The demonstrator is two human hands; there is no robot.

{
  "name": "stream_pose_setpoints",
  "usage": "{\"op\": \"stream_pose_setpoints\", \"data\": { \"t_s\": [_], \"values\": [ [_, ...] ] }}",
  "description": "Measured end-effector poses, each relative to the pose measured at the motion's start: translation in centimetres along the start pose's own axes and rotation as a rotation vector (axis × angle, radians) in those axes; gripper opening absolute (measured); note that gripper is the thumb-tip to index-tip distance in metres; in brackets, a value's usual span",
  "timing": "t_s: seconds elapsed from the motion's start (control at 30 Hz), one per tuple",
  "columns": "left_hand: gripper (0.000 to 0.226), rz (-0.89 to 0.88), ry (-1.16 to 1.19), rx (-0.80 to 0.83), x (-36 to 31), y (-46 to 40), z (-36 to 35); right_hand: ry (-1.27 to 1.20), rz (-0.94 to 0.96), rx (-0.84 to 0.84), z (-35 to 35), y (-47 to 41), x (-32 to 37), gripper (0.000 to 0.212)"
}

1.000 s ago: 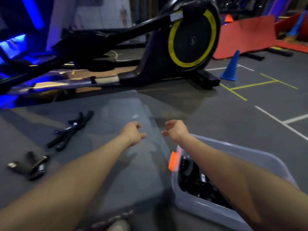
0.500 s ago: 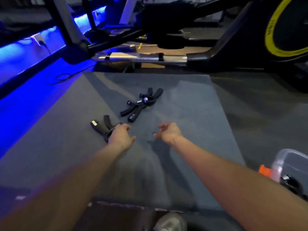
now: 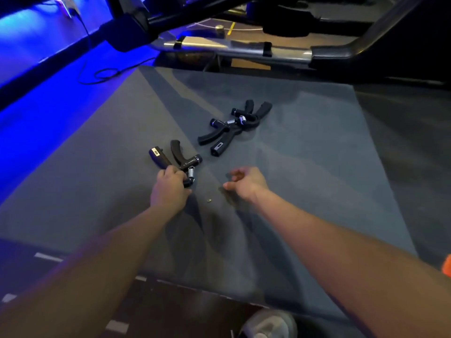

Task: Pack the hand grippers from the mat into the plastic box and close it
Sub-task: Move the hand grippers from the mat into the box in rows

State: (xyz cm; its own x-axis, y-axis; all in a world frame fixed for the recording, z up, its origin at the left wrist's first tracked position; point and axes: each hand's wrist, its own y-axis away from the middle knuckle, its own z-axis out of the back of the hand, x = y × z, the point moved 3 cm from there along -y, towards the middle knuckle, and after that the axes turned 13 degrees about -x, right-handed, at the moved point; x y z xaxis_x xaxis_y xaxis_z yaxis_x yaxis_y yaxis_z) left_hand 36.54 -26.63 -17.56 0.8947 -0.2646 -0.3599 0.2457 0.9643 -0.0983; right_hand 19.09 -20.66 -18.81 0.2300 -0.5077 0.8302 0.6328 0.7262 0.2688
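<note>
Head view: your left hand clamps the near gripper at its spring end; rigid, light. Right hand beside it, half-curled, empty.

three hand grippers on one mat; two hands.
</note>
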Motion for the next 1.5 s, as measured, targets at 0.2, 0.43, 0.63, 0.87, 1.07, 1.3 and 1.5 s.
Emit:
{"op": "stream_pose_setpoints", "data": {
  "t_s": [0.2,0.43,0.63,0.87,1.07,1.3,1.5],
  "values": [
    [0.010,-0.012,0.011,-0.070,-0.7,1.1,0.5,-0.005,-0.009,0.002,0.6,0.8,-0.3,0.042],
    [0.031,-0.072,-0.096,0.002,-2.6,2.3,2.1,-0.039,-0.015,-0.005,4.0,3.7,1.0,0.045],
    [0.033,-0.026,-0.139,0.007,-2.0,2.7,1.2,0.011,-0.030,-0.003,4.1,3.9,-0.1,0.045],
    [0.027,-0.060,-0.244,-0.066,-0.9,2.1,0.3,-0.002,-0.049,0.004,0.8,2.7,-0.5,0.043],
    [0.032,-0.222,-0.313,-0.129,-2.2,3.0,1.2,0.019,-0.040,0.001,1.4,3.5,-0.5,0.042],
    [0.031,-0.227,0.003,-0.075,-9.0,4.1,7.1,0.089,0.006,-0.067,8.5,6.5,2.1,0.047],
    [0.031,-0.195,0.239,0.010,-17.5,6.9,11.4,0.096,0.012,-0.158,17.9,10.2,3.2,0.047]
  ]
}}
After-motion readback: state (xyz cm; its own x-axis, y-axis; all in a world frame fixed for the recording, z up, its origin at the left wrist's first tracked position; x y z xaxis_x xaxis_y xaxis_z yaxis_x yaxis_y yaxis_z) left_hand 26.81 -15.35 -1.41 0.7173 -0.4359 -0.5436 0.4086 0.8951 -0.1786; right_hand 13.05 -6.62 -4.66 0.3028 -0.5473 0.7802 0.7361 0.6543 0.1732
